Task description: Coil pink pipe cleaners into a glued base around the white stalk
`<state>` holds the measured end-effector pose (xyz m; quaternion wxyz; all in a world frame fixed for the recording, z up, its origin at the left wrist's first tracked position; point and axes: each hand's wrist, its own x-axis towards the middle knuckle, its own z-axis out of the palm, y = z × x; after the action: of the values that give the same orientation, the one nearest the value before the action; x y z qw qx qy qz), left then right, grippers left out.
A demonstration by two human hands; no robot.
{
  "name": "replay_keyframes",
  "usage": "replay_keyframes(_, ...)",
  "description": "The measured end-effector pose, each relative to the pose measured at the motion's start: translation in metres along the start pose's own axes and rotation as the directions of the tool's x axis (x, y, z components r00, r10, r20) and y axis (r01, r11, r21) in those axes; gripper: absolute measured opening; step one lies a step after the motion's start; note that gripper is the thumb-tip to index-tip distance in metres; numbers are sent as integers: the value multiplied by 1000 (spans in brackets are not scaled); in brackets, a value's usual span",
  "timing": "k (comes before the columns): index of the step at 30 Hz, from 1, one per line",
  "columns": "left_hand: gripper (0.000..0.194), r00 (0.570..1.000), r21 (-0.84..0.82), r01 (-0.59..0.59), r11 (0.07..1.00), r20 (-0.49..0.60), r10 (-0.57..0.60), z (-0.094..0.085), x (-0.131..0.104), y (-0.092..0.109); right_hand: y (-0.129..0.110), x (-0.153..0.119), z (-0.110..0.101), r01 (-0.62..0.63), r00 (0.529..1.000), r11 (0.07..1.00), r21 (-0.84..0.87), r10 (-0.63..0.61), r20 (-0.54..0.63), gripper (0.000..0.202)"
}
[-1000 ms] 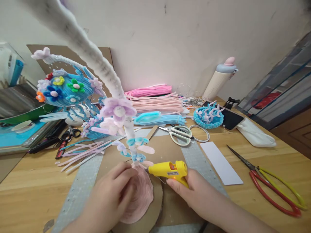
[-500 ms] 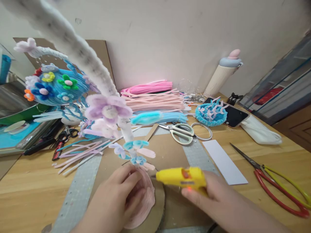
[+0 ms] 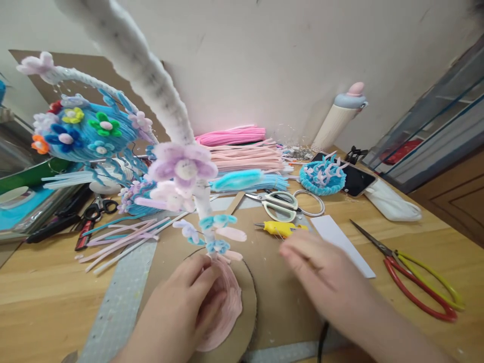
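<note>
My left hand [image 3: 185, 297] is closed around the foot of a fuzzy white pipe-cleaner stem [image 3: 204, 201], above a pink coiled base [image 3: 227, 317] on a round cardboard disc [image 3: 247, 287]. Small blue flowers [image 3: 217, 246] and pale pink petals [image 3: 230, 233] sit low on the stem, and a big lilac flower [image 3: 185, 169] higher up. A yellow glue gun [image 3: 282, 228] lies on the cardboard sheet, its nozzle facing left. Just in front of it my right hand [image 3: 317, 262] has its fingers curled together; whatever they pinch is hidden. Thin glue strands show near the fingertips.
Behind are bundles of pink and blue pipe cleaners [image 3: 242, 157], white-handled scissors [image 3: 280, 204] and a blue fuzzy piece [image 3: 321, 176]. Red-and-yellow scissors [image 3: 419, 282] and a white card strip [image 3: 344, 244] lie right. A flowered blue ornament [image 3: 94, 131] stands left.
The glue gun has gone from my right hand's grip to lying farther back on the cardboard. My right hand has drawn together in front of it. My left hand stays at the stem's foot.
</note>
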<state>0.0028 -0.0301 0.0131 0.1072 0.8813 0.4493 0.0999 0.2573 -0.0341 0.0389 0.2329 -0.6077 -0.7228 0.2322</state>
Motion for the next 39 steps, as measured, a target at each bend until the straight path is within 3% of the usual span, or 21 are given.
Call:
replay_keyframes(2, 23, 1000, 3, -13, 1000, -6, 13, 0, 0, -1, -21, 3, 17, 75, 983, 982, 174, -102, 152, 24)
replay_keyframes(3, 23, 1000, 7, -19, 1000, -14, 19, 0, 0, -1, -27, 5, 28, 66, 982, 981, 184, -97, 163, 26)
replay_keyframes(7, 23, 997, 43, -44, 998, -61, 47, 1, 2, -1, -26, 12, 63, 57, 988, 981, 184, -82, 128, 41)
replay_keyframes(10, 24, 995, 54, -60, 997, -72, 64, 2, 2, -1, -17, 11, 73, 35, 992, 961, 276, -68, 110, 47)
replay_keyframes(39, 23, 998, -15, -55, 998, -38, 54, 1, 4, 2, -20, 12, 72, -37, 987, 934, 355, -22, 160, 38)
